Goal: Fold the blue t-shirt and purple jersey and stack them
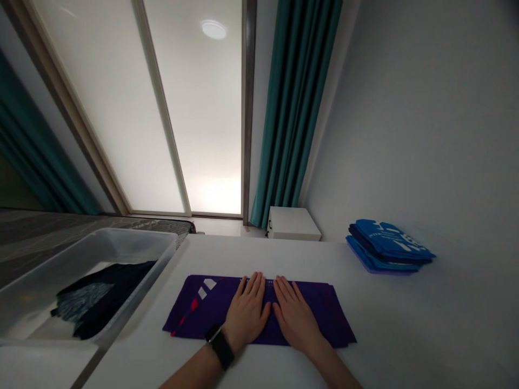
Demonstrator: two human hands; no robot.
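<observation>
A purple garment (324,319), folded into a long flat strip with white and red markings at its left end, lies on the white table (405,335). My left hand (247,313) rests flat on its middle, fingers stretched out and together, a dark watch on the wrist. My right hand (295,316) lies flat beside it, palm down on the same cloth. The two hands almost touch. Neither holds anything.
A stack of folded blue garments (385,246) sits at the table's far right. A clear plastic bin (93,254) with dark clothes (101,297) stands left of the table. Beyond are a small white cabinet (294,222), teal curtains and frosted sliding panels.
</observation>
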